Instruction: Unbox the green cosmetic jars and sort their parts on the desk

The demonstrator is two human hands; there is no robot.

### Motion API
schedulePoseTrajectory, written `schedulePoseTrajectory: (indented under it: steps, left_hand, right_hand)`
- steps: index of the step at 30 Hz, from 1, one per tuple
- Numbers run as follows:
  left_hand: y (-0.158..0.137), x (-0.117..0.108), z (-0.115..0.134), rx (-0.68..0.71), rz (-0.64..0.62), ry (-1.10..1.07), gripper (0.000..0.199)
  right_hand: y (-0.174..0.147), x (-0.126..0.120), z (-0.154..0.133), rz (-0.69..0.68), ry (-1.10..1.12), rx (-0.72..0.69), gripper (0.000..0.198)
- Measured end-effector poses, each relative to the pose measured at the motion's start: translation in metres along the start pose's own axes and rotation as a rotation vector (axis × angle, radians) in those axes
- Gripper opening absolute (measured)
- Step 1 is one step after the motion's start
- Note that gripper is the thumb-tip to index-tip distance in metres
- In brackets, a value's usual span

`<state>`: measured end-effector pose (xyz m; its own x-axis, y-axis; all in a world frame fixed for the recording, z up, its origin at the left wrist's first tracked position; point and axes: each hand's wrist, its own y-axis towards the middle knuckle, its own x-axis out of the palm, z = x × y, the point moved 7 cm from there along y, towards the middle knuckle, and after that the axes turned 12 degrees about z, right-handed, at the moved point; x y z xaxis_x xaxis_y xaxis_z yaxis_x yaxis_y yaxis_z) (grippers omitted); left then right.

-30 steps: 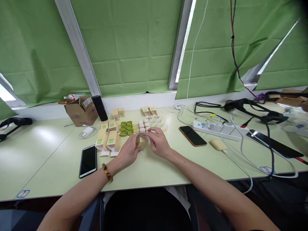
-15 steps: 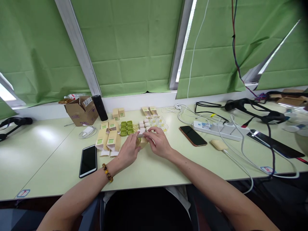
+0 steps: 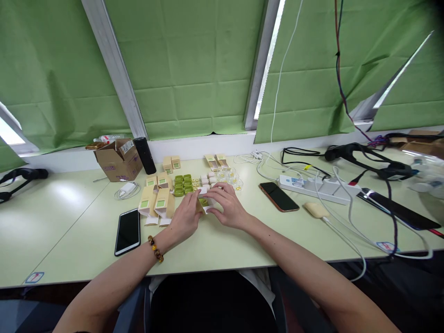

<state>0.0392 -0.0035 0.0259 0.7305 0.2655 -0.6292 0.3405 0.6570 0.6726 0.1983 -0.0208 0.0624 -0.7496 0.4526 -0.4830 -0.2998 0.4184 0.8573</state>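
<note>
My left hand (image 3: 185,213) is closed on the left side of a small tan carton (image 3: 200,207) above the front middle of the table. On its other side, my right hand (image 3: 229,206) grips the carton with thumb and fingers. Its white flaps stand open, and something green shows inside. Just behind the hands are several square green containers (image 3: 183,185), small pale-yellow pieces (image 3: 195,182), pinkish-white pieces (image 3: 204,179) and clear rounded plastic parts (image 3: 229,175). To the left stand several tan cartons (image 3: 164,203) with green labels, their near ends open.
A phone (image 3: 127,232) lies left of my hands, another phone (image 3: 278,196) to the right. Beyond that are a power strip (image 3: 314,188), a cream case (image 3: 316,210) and loose cables. A cardboard box (image 3: 120,162) and black cylinder (image 3: 144,156) stand at back left.
The carton between my hands has tilted and its opening now shows wider, with green inside in clearer view. My right fingers have shifted along its edge.
</note>
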Motion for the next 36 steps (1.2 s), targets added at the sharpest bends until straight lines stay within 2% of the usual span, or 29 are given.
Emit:
schedulePoseTrajectory:
  steps: [4,8,11,15,18,22,25,30,33,36]
  left_hand:
    - [0.001,-0.001,0.002,-0.011,-0.022,0.031,0.078]
    - [0.001,-0.002,0.005,0.007,-0.03,0.093,0.08]
    - [-0.001,-0.001,0.012,0.084,-0.053,0.182,0.081]
    - [-0.005,0.002,0.023,0.198,-0.096,0.316,0.079]
    - [-0.006,0.003,0.026,0.236,-0.113,0.395,0.078]
    - [-0.003,0.0,0.028,0.253,-0.097,0.422,0.078]
    - [0.002,-0.009,0.024,0.188,-0.039,0.409,0.078]
    - [0.011,-0.023,0.012,0.088,0.069,0.422,0.078]
    - [0.014,-0.029,0.002,0.036,0.121,0.427,0.079]
    - [0.017,-0.036,-0.007,0.001,0.181,0.401,0.081]
  right_hand:
    - [0.001,0.0,0.007,-0.01,0.01,0.081,0.042]
    - [-0.001,0.0,0.014,0.029,0.035,0.164,0.024]
    - [-0.003,0.002,0.018,0.049,-0.009,0.207,0.013]
    - [-0.009,0.013,0.023,-0.016,-0.038,0.246,0.003]
    - [-0.014,0.022,0.03,-0.046,0.019,0.307,0.008]
    - [-0.017,0.027,0.042,0.004,0.188,0.461,0.012]
    - [-0.017,0.025,0.052,0.093,0.406,0.616,0.015]
    - [-0.02,0.025,0.067,0.237,0.731,0.888,0.039]
    - [-0.023,0.026,0.076,0.268,0.794,0.999,0.048]
    - [-0.023,0.023,0.083,0.271,0.756,1.01,0.047]
